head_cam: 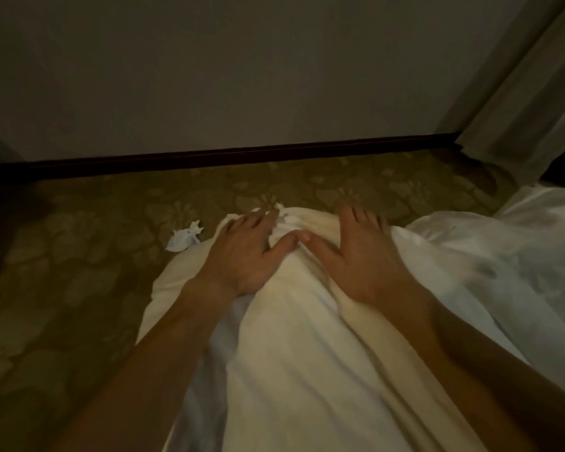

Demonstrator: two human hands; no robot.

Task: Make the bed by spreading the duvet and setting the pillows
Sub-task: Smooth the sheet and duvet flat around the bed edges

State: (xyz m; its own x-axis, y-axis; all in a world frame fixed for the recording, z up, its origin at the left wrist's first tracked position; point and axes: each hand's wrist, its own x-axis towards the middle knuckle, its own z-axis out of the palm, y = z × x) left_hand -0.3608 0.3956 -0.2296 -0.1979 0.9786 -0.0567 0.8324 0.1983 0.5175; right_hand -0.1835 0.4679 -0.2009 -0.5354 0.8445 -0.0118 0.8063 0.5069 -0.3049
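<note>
Fingers (356, 220) of both hands lie straight and slightly spread, pressing flat on the duvet (307, 353), holding nothing. Duvet: white, bunched in a long ridge running from the person toward the carpet (79, 256), its end overhanging there. Left hand (245, 252) and right hand (356, 259) flank the ridge symmetrically, thumbs touching; neither nearer. Crumpled tissue (185, 238) left of the duvet's end.

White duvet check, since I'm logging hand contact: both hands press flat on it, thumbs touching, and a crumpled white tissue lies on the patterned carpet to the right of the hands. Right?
Not quite. The head view shows the crumpled white tissue left of the hands. The left hand and right hand do press the white duvet, thumbs meeting, above the patterned carpet.
</note>
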